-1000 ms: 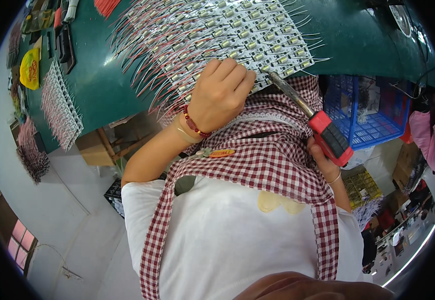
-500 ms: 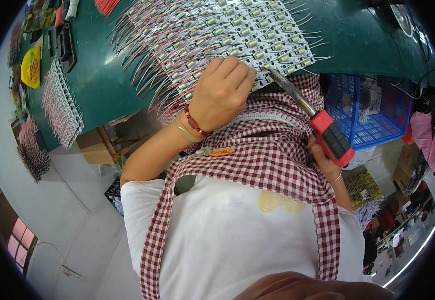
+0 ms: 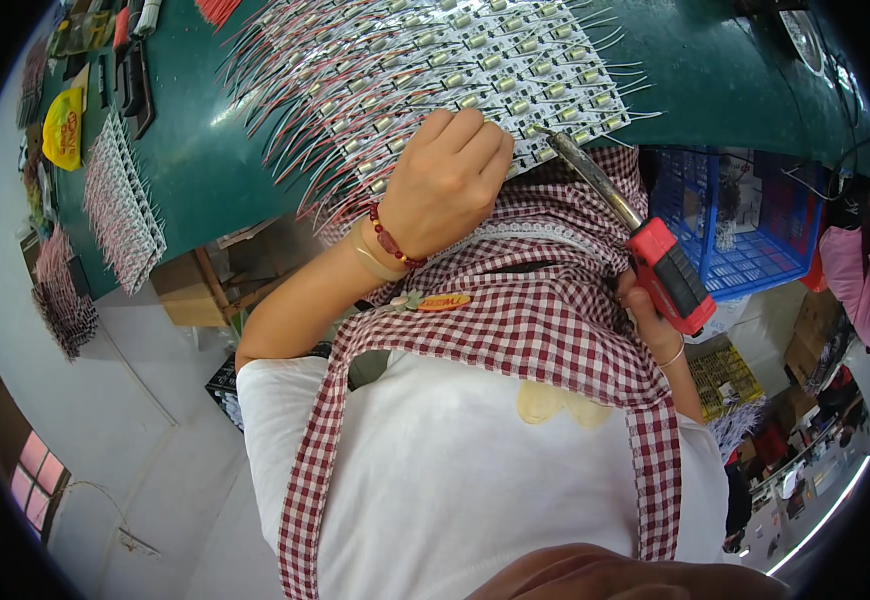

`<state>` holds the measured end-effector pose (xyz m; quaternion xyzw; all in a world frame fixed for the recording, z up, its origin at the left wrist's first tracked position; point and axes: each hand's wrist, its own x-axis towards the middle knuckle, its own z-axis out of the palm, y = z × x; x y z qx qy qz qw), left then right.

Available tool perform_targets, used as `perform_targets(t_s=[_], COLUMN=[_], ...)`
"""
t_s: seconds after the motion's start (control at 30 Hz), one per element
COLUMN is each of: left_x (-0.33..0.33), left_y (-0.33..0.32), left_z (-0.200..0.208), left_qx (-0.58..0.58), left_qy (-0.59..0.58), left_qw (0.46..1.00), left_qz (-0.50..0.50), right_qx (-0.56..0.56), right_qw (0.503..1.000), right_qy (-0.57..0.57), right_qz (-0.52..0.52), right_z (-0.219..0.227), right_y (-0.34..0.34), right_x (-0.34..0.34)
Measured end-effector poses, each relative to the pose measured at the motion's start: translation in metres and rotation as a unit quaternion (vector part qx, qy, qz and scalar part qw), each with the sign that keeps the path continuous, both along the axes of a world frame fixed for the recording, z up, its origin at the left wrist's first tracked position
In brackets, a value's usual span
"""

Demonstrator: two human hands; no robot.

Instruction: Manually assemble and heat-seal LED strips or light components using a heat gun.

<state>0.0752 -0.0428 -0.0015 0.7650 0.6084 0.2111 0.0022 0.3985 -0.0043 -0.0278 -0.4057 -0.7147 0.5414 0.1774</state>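
Note:
My left hand [image 3: 452, 180] is closed, knuckles up, over the near edge of a white circuit-board panel [image 3: 500, 88]. Its fingertips are hidden, so whatever they pinch does not show. My right hand [image 3: 647, 308], partly covered by the tool, grips a soldering iron [image 3: 670, 275] with a red and black handle. The iron's metal barrel slants up and left, its thin tip over the panel's near edge, right of my left hand. Whether the tip touches a joint cannot be made out. Red and white wires [image 3: 300, 150] fringe the panel's left side; short pale wires stick out on its right.
The panel lies on a green table [image 3: 195, 180]. Another wired panel [image 3: 125, 205], a yellow packet [image 3: 63, 128] and black-handled tools [image 3: 135, 85] are at the left. A blue plastic crate [image 3: 755, 255] stands below the table's right edge, near the iron. A lamp [image 3: 803, 40] is far right.
The soldering iron has shifted slightly to the right, and its tip with it. My left hand stays almost in place at the panel's edge.

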Motion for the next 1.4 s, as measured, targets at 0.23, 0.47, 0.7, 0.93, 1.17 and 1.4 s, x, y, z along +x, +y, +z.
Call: perform_targets(t_s=[0.23, 0.47, 0.7, 0.93, 1.17, 1.4], left_x=[-0.003, -0.011, 0.008, 0.006, 0.01, 0.009], left_y=[0.002, -0.003, -0.005, -0.008, -0.006, -0.006], left_z=[0.003, 0.021, 0.001, -0.006, -0.009, -0.009], left_qx=[0.007, 0.096, 0.048, 0.054, 0.052, 0.06], left_qy=[-0.003, 0.02, -0.032, -0.049, -0.055, -0.05], left_qw=[1.0, 0.995, 0.998, 0.997, 0.997, 0.997], left_qz=[0.004, 0.025, -0.015, 0.0, 0.01, 0.002], right_qx=[-0.018, 0.02, -0.023, -0.024, 0.044, 0.078], right_qw=[1.0, 1.0, 1.0, 1.0, 0.999, 0.997], right_qy=[0.002, 0.015, -0.001, 0.003, -0.025, -0.01], right_qz=[0.004, -0.017, 0.0, 0.002, 0.018, 0.027], right_z=[0.002, 0.002, 0.005, 0.004, 0.004, 0.007], right_y=[-0.001, -0.006, -0.006, -0.008, -0.007, -0.005], right_x=[0.001, 0.007, 0.007, 0.002, -0.004, -0.006])
